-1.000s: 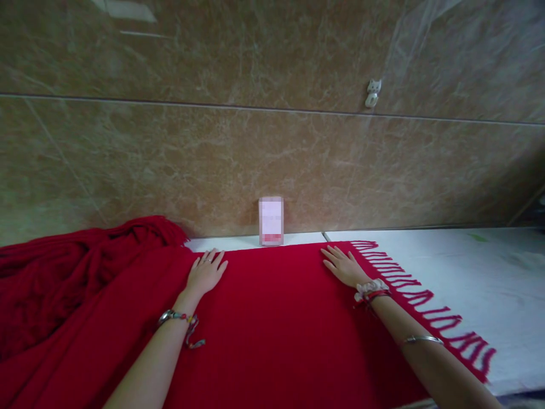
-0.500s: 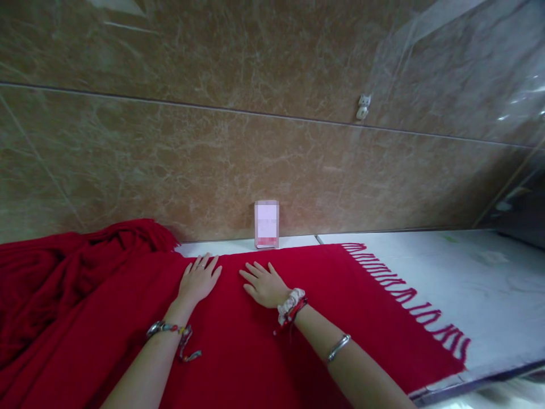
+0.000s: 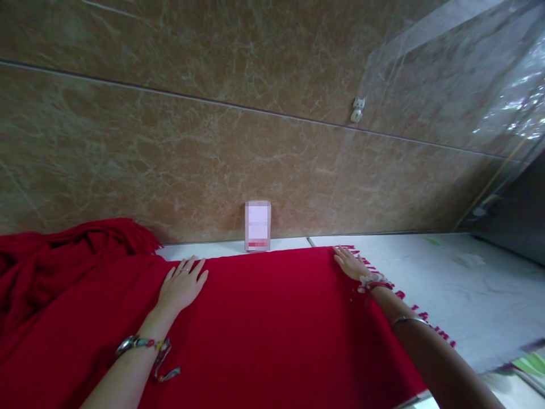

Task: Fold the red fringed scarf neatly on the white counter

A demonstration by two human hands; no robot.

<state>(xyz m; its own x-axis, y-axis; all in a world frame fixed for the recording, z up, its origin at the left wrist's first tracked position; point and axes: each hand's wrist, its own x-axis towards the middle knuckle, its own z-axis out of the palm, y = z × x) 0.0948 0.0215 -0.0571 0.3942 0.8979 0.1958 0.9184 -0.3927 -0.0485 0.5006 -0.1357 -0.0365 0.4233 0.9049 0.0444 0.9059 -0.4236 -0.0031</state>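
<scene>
Red cloth [image 3: 264,324] lies flat across a white table [image 3: 460,284], far edge running near the wall, fringe [image 3: 400,295] at its right end. Left hand [image 3: 183,287] palm down near that far edge, fingers spread, pinching nothing. Right hand [image 3: 349,264] flat at the far corner beside the fringe, fingers extended, slightly parted. I judge the wide stance holds the cloth taut between my palms; how hard I press, I cannot tell. Loose folds [image 3: 85,244] heap at left, probably out of the smooth stretch. Tabletop glossy, faintly marked. Behind: brown marbled wall [image 3: 213,159], small white cat-shaped piece [image 3: 357,109] on it, pixelated pale upright object [image 3: 258,226] at its foot.
</scene>
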